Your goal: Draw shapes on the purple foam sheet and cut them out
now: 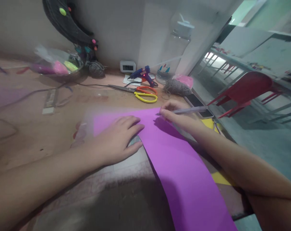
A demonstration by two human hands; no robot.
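Observation:
A long purple sheet (pixel 184 170) runs from the middle of the table toward me and bends down over the near side. My left hand (pixel 123 138) lies flat on its far left part, fingers stretched out and the thumb apart. In my right hand (pixel 170 110) is a pen (pixel 188 110), pinched between thumb and fingers, its tip pointing left just at the purple surface. Whether the tip touches the sheet I cannot tell. No drawn line can be made out. Beneath the sheet and my left hand is a pale, thin covering (pixel 128 160).
Scissors (pixel 145 94) with orange and yellow handles lie beyond the sheet, near a blue glue gun (pixel 143 73). Grey yarn (pixel 176 87) and a phone (pixel 199 106) are at the right edge. A bowl (pixel 61 69) stands back left; a red chair (pixel 246 86) is beyond the table.

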